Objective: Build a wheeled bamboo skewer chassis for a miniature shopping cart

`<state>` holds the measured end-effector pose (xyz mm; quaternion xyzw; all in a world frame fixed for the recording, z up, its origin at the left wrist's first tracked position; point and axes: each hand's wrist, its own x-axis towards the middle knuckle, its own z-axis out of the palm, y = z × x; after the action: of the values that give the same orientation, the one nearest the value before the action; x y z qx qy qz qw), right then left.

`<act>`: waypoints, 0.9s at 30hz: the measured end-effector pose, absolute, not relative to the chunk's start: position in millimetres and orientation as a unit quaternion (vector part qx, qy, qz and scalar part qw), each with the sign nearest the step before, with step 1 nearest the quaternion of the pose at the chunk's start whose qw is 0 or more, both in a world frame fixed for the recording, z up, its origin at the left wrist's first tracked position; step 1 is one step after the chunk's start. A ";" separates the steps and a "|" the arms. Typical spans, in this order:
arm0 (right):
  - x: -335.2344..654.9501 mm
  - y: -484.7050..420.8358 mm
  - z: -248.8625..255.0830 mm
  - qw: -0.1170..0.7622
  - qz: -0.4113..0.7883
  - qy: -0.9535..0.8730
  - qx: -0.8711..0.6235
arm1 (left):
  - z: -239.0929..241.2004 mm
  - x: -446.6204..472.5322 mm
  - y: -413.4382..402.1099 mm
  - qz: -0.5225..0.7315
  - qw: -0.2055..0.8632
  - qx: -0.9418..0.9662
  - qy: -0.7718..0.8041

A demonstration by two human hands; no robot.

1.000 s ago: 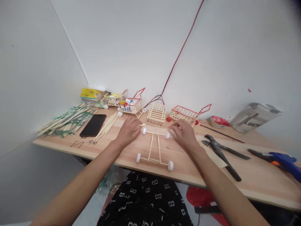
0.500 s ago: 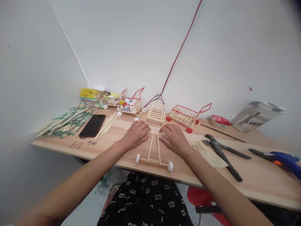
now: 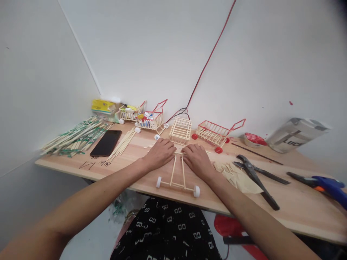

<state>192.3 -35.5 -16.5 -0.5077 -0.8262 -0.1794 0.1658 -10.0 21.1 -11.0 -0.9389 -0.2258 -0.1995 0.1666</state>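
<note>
A flat stick chassis [image 3: 177,175] with white wheels lies near the front edge of the wooden table [image 3: 284,202]. My left hand [image 3: 159,153] rests palm down over its far left end, fingers curled and covering the far left wheel. My right hand [image 3: 197,160] lies over the far right end in the same way, hiding the other far wheel. What the fingers pinch is hidden. The two near wheels show in front. Just behind my hands stands a bare stick basket [image 3: 180,130].
A red-trimmed cart [image 3: 214,133] stands behind right, two filled carts [image 3: 148,119] behind left. Left: a black phone [image 3: 106,143], loose sticks [image 3: 123,142], wrapped chopsticks [image 3: 73,137]. Right: pliers [image 3: 256,177], a blue glue gun [image 3: 325,184], a red paint dish [image 3: 252,139], a silver bag [image 3: 295,133].
Both hands have drawn inward and toward me, from apart beside the far axle to close together over the chassis's far end. The far wheels are now covered.
</note>
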 end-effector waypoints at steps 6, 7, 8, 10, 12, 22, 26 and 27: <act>189.7 -35.1 -15.7 0.159 -0.192 -0.826 -0.505 | -13.3 -3.6 23.7 -0.195 0.167 -0.942 -0.214; 189.3 -35.2 -15.4 0.157 -0.193 -0.826 -0.505 | -13.7 -3.0 23.7 -0.196 0.169 -0.942 -0.215; 188.9 -35.3 -15.2 0.154 -0.194 -0.826 -0.506 | -14.1 -2.6 23.6 -0.196 0.171 -0.941 -0.215; 188.2 -35.5 -14.9 0.147 -0.197 -0.826 -0.507 | -14.7 -2.2 23.6 -0.197 0.174 -0.940 -0.218; 187.9 -35.6 -15.2 0.143 -0.199 -0.826 -0.508 | -15.1 -2.0 23.9 -0.197 0.175 -0.939 -0.221; 186.6 -31.6 -19.7 0.144 -0.234 -0.820 -0.502 | -14.5 -1.1 23.5 -0.195 0.178 -0.937 -0.230; 186.6 -30.2 -21.4 0.145 -0.249 -0.818 -0.497 | -15.3 -0.7 23.7 -0.198 0.186 -0.934 -0.230; 186.6 -30.0 -21.8 0.145 -0.252 -0.818 -0.496 | -15.7 -0.7 23.9 -0.200 0.188 -0.934 -0.229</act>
<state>186.6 -30.0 -21.8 -0.4961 -0.8181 -0.2520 0.1450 -0.7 23.9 -15.7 -0.9340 -0.2289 -0.2000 0.1875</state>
